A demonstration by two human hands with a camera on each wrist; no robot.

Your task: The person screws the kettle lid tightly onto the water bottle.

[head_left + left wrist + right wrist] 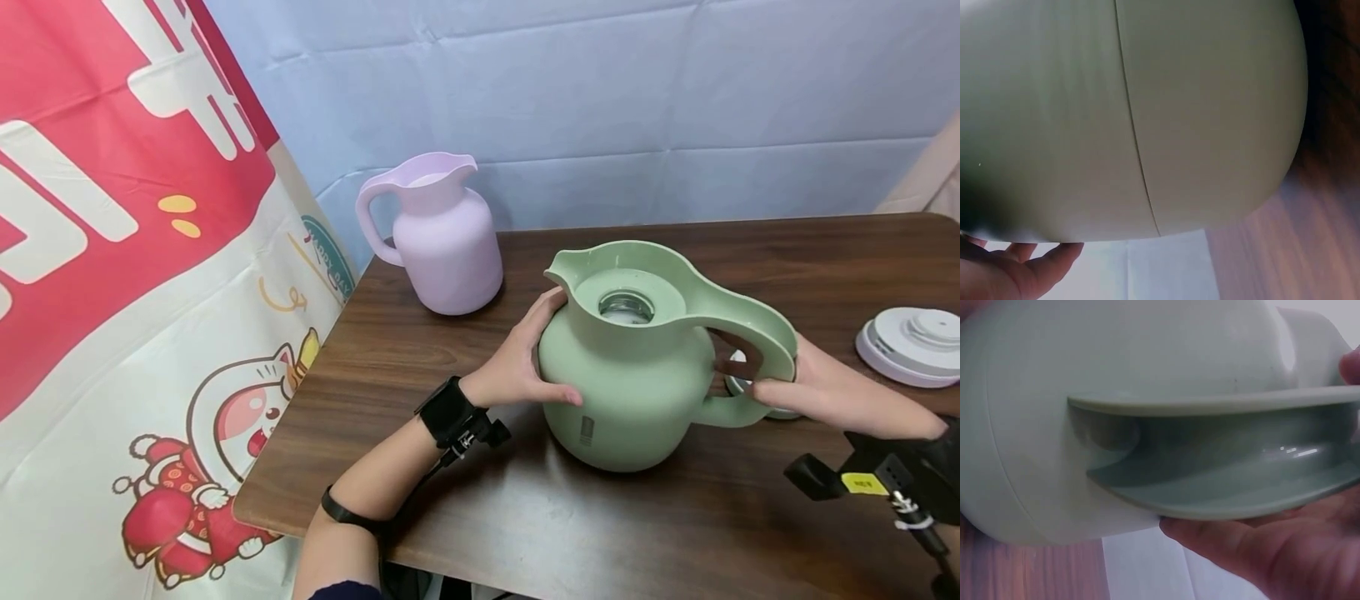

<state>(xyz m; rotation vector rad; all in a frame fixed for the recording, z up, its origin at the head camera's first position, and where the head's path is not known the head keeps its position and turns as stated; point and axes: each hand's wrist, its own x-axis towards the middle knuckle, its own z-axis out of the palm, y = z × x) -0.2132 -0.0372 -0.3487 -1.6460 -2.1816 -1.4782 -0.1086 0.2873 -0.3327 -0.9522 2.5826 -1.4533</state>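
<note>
Jug handling, head view: green jug (622, 383) at the front of one wooden table (862, 267), upright, its neck uncovered; whether its base touches the wood cannot be told. Left hand (523, 360), half open, curves round the body, thumb in front and fingers at the far side; right hand (817, 383) is closed about the handle, thumb along its outer side. Step in hand, as judged: steadying or shifting the jug with a two-sided hold; the next move would seem to call for keeping it level, both hands acting together. Counts: jugs, two, one green and one lilac jug (450, 242) at the back left; round lid-like pieces, two, one white disc (911, 342) at the right and one green-rimmed piece (738, 386), partly hidden behind the handle.
</note>
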